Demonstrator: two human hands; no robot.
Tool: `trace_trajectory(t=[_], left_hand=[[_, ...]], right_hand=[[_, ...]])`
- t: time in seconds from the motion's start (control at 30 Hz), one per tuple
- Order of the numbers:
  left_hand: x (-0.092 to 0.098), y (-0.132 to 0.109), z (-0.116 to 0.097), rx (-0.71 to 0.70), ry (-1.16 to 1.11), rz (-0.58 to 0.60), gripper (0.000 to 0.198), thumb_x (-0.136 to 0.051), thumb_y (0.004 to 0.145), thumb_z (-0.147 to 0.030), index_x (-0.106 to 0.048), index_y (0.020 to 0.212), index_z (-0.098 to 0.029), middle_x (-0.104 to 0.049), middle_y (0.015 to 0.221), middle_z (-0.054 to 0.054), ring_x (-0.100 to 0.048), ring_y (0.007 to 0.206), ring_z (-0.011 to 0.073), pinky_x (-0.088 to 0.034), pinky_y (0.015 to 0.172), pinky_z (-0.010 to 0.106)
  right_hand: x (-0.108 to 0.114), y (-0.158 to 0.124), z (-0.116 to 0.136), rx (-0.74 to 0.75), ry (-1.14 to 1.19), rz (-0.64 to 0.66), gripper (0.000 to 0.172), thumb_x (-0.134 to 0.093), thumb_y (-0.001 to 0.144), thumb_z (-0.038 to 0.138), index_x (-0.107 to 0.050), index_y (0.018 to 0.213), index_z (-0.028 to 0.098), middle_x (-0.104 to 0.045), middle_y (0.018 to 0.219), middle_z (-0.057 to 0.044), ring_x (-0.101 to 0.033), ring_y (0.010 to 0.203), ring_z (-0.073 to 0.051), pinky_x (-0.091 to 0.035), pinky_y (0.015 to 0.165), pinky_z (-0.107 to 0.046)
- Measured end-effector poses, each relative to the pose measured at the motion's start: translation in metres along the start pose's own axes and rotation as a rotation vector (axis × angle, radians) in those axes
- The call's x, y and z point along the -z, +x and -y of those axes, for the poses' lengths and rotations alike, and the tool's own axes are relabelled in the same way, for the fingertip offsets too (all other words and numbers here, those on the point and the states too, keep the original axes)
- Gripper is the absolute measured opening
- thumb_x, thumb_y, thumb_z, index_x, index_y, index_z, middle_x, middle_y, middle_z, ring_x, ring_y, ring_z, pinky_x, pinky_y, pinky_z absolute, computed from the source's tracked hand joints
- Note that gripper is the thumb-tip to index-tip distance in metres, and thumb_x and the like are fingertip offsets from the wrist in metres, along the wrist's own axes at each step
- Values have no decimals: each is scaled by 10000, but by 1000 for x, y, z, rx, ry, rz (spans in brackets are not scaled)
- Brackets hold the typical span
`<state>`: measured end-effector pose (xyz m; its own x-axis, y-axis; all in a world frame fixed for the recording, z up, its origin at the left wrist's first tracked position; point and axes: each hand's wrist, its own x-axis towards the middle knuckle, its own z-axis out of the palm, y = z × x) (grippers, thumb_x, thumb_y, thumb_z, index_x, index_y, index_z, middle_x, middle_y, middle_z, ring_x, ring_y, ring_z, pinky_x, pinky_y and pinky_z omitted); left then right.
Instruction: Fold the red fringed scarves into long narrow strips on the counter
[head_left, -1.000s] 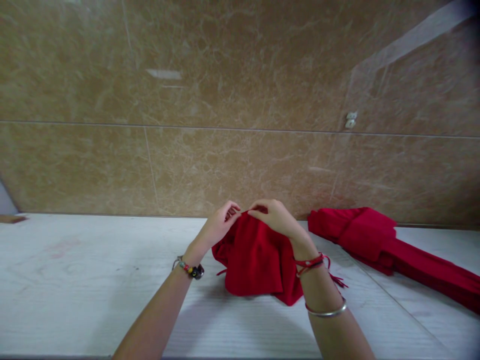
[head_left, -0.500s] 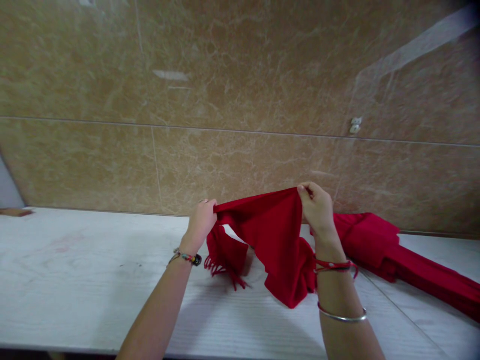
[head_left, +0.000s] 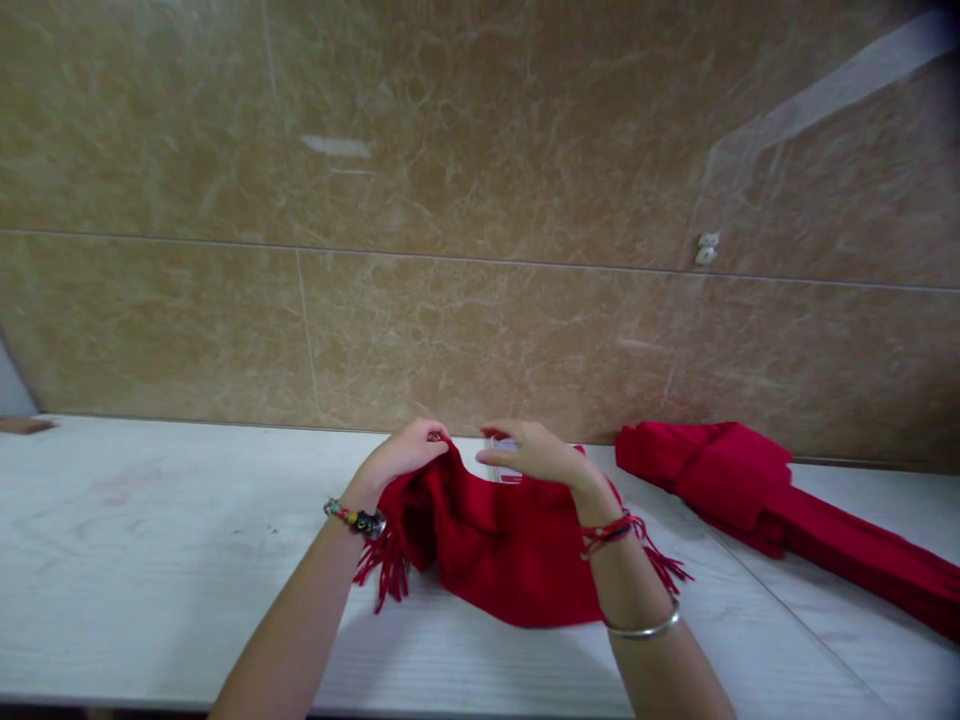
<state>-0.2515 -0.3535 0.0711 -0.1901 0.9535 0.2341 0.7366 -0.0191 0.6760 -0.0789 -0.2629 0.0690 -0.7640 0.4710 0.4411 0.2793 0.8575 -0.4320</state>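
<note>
A red fringed scarf (head_left: 517, 560) lies loosely bunched on the white table, with tassels showing at its left and right ends. My left hand (head_left: 409, 450) pinches the scarf's upper left edge, lifting it into folds. Above the scarf's far edge, my right hand (head_left: 532, 450) is open, its thumb and fingers apart with no cloth between them. Just behind that hand a small pale card or label (head_left: 506, 462) with red marks shows partly; the hand and scarf cover the rest of it.
More folded red cloth (head_left: 712, 470) lies on the right of the white table (head_left: 150, 560), one long strip running toward the right edge. A tan marbled wall (head_left: 480, 330) closes off the back. A brown piece (head_left: 26, 425) sits at the far left.
The scarf has come down from being stretched between both hands onto the table. My right hand has let go of its corner and moved left and lower. My left hand keeps its hold.
</note>
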Motion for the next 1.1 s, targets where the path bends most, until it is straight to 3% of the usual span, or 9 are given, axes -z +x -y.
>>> trace_trajectory(t=[0.1,0.2,0.4,0.53,0.67,0.73,0.8,0.93,1.1], left_hand=[[1,0,-2,-39,29,-37,179,-464,643,-199,-627,680,-137,-627,653,13,-553,609,143,-411,540,217],[5,-1,1,-74,14,-32,174,-485,665,-225,-619,730,-136,-632,689,17,-560,625,143,-416,548,218],[6,10,24,-108,229,-92,162,-476,695,-162,-628,752,-164,-663,768,40,-583,704,158,-428,642,236],[14,9,23,-107,286,-107,233,-423,732,-172,-646,798,-157,-665,802,50,-581,711,166,-420,658,245],[23,-2,11,-96,231,-44,262,-398,723,-184,-633,834,-152,-656,776,26,-572,678,161,-418,620,234],[20,-4,6,-82,232,35,252,-412,680,-152,-622,819,-149,-648,755,17,-564,663,153,-411,607,227],[13,-4,4,-89,218,112,216,-435,659,-156,-611,784,-145,-637,736,12,-556,660,149,-407,607,226],[1,1,2,-110,135,114,192,-464,692,-250,-604,760,-137,-625,721,14,-542,652,150,-403,610,239],[2,0,-9,-224,94,65,246,-465,729,-324,-612,795,-140,-634,773,22,-540,695,153,-400,624,239]], right_hand=[[-19,5,17,18,-21,76,232,-603,721,304,-667,914,193,-681,907,-77,-614,831,-207,-437,709,-276],[-20,10,14,0,-5,28,142,-539,745,212,-673,779,180,-679,747,-44,-603,697,-166,-412,622,-248],[15,7,-16,-39,331,-347,197,-520,705,326,-621,650,166,-613,625,-11,-531,600,-132,-388,580,-245],[33,2,-40,-149,541,-627,237,-540,653,391,-606,651,164,-574,581,3,-506,552,-127,-382,536,-243],[39,-1,-64,-324,329,-874,239,-517,690,360,-636,708,153,-625,654,-34,-553,625,-162,-402,579,-261],[37,-2,-69,-415,97,-799,212,-503,720,299,-656,715,153,-656,709,-61,-581,687,-184,-413,619,-272],[31,-2,-65,-432,-98,-561,184,-499,733,222,-671,716,156,-673,740,-78,-599,723,-196,-416,647,-273],[10,0,-37,-152,-172,-87,184,-536,752,222,-675,863,177,-679,897,-84,-609,830,-193,-421,721,-259],[-13,7,-4,113,-34,26,326,-608,718,309,-620,1024,197,-654,995,-61,-585,886,-183,-418,741,-261]])
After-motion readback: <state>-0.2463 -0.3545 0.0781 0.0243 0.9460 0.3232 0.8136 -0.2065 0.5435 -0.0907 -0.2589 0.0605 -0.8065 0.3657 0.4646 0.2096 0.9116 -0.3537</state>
